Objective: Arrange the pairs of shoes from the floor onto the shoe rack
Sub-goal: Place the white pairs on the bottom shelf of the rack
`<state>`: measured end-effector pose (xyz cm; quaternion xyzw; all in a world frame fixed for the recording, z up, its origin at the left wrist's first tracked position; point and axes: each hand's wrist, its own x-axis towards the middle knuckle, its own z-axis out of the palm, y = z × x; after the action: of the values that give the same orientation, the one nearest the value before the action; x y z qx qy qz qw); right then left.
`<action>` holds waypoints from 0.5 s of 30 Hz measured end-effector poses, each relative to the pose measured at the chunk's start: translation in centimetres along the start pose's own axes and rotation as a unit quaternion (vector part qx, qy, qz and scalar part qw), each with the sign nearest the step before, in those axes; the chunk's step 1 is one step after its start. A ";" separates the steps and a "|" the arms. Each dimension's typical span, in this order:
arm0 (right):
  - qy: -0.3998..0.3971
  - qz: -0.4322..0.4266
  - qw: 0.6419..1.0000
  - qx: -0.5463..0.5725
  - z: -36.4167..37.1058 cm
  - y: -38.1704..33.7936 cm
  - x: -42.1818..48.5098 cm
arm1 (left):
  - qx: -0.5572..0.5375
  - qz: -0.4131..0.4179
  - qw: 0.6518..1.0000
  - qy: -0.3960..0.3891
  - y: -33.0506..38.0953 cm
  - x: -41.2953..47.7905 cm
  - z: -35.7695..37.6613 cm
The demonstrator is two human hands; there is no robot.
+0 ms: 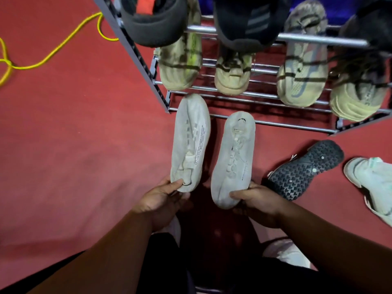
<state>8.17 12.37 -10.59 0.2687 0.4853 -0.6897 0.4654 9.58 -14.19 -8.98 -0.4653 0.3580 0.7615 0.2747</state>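
Two pale grey shoes are held side by side above the red floor, just in front of the metal shoe rack (250,123). My left hand (161,200) grips the near end of the left grey shoe (189,143), whose far end touches the rack's lowest front corner. My right hand (256,200) grips the near end of the right grey shoe (233,160), which points the opposite way. Several tan and beige sneakers (301,73) sit on the rack's lower shelf. Black shoes (244,22) rest on the shelf above.
A black-soled shoe (305,168) lies sole-up on the floor to the right, beside a mint-white sneaker (373,183). A yellow cord (48,56) snakes over the red floor at the upper left. My own feet in white shoes (284,253) stand below the hands.
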 end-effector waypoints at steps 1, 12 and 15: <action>0.005 0.000 1.000 -0.003 0.2 -0.2 0.4 | 0.000 -0.001 1.000 -0.002 0.3 0.3 0.0; 0.006 -0.008 1.000 -0.015 1.3 -2.7 5.3 | 0.020 -0.001 1.000 -0.010 3.2 3.6 -0.5; 0.019 -0.021 0.999 -0.032 1.4 -4.9 6.6 | 0.032 0.024 0.999 -0.033 5.7 4.6 0.8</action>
<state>1.07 9.01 -13.39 0.2558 0.5215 -0.6783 0.4500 2.96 -16.55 -11.29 -0.4227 0.3838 0.7707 0.2829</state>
